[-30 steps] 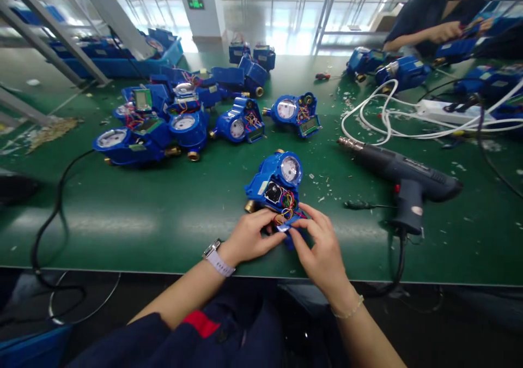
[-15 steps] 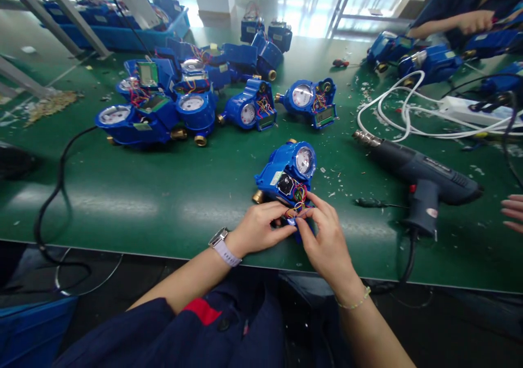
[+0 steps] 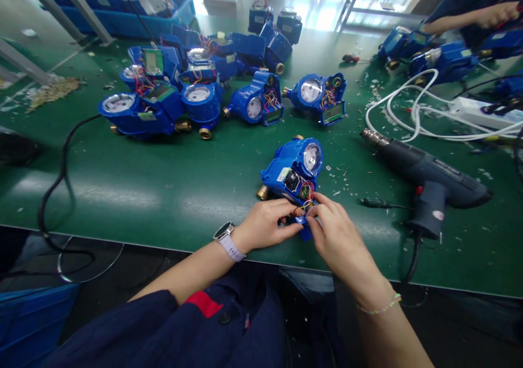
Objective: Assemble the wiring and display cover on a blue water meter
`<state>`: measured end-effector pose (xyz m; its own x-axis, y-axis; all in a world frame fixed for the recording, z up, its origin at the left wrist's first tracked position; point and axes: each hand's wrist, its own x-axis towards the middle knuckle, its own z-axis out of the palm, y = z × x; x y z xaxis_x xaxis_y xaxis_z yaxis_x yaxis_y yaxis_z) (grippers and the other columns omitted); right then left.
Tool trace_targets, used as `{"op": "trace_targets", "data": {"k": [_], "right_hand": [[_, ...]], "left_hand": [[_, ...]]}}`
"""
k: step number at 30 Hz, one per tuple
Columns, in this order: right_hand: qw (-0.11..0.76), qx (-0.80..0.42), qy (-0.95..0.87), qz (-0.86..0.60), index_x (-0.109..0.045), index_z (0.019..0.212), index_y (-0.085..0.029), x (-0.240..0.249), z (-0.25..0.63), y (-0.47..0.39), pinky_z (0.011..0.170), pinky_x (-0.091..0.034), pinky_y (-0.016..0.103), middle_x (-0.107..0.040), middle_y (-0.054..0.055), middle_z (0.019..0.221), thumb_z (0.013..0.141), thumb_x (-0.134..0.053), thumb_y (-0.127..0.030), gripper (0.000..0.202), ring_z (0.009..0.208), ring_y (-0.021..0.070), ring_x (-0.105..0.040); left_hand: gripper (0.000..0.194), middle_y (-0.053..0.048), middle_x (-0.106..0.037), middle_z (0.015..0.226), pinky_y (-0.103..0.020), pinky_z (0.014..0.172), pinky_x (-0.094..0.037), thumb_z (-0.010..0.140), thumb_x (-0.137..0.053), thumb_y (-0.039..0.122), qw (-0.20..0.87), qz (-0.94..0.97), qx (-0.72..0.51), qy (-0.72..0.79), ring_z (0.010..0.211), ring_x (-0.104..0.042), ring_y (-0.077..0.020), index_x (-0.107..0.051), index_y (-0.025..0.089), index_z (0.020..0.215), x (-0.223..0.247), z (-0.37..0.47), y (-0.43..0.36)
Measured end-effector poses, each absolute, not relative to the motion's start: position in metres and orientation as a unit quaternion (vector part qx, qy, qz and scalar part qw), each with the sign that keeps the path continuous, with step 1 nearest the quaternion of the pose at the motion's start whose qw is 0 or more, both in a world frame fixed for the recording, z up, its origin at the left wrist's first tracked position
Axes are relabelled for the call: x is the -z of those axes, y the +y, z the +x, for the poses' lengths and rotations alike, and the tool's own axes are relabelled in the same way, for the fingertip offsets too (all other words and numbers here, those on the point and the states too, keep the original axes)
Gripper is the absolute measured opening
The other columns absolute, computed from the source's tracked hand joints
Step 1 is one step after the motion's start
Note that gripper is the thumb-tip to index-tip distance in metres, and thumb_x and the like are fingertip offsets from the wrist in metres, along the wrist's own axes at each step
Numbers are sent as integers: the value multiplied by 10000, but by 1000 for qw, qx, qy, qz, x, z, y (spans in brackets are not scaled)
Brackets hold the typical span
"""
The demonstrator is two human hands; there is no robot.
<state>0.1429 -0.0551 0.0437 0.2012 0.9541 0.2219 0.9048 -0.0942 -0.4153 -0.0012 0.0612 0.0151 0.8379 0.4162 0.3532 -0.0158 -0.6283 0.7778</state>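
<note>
A blue meter (image 3: 286, 166) with a round dial, a brass fitting and an open wiring compartment lies near the table's front edge. Coloured wires (image 3: 306, 191) spill from it. My left hand (image 3: 267, 225) pinches the small blue cover (image 3: 301, 220) at the meter's lower end, thumb in front. My right hand (image 3: 337, 231) is closed at the wires beside that cover, thumb and index finger together; what lies between these fingertips is too small to make out.
Several blue meters (image 3: 198, 103) stand across the back. A heat gun (image 3: 441, 174) lies at the right beside a white cable (image 3: 417, 109) and a power strip (image 3: 482, 112). A blue crate (image 3: 180, 19) is at the back left. Another person's arm (image 3: 461, 20) reaches in at the upper right.
The view has shifted slightly, so the table's things appear further right. Both hands stay at the meter's lower end. The hand at the far right edge has gone out of view.
</note>
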Motion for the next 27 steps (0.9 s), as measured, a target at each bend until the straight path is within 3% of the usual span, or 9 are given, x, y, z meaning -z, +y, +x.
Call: {"op": "trace_targets", "data": {"k": [7,19,24,27], "right_hand": [[225,-71,-638,-733,-516,823,-193,-46,150,-56,903,-508,503,-580,171,1241,944,-406,-232,168,1139,296,-555],[285,-157,-604,-728,-534,827,-215,-55,157,-61,949,-493,427,-601,122,1236,942,-430,-267,163,1212,250,-543],[302,-113,-598,-734,-597,939,-201,-53,152,-66,989,-458,474,-549,147,1324,915,-507,-300,136,1227,269,-525],[323,-92,-585,-738,-611,906,-202,-47,144,-64,1010,-435,500,-531,154,1344,899,-543,-320,136,1254,279,-496]], "left_hand": [[173,-57,-705,903,-247,662,-540,866,-630,267,417,864,-259,112,778,-666,-151,-656,143,984,-15,-1,61],[163,-42,-688,855,-226,615,-511,870,-621,270,423,858,-265,121,672,-620,-120,-658,145,968,-15,-1,61],[167,-41,-681,845,-227,615,-500,874,-616,274,421,860,-263,116,663,-610,-117,-653,139,964,-15,-1,60],[189,-48,-682,879,-237,626,-510,883,-607,296,425,862,-252,118,667,-608,-118,-648,143,985,-12,-2,60]]}}
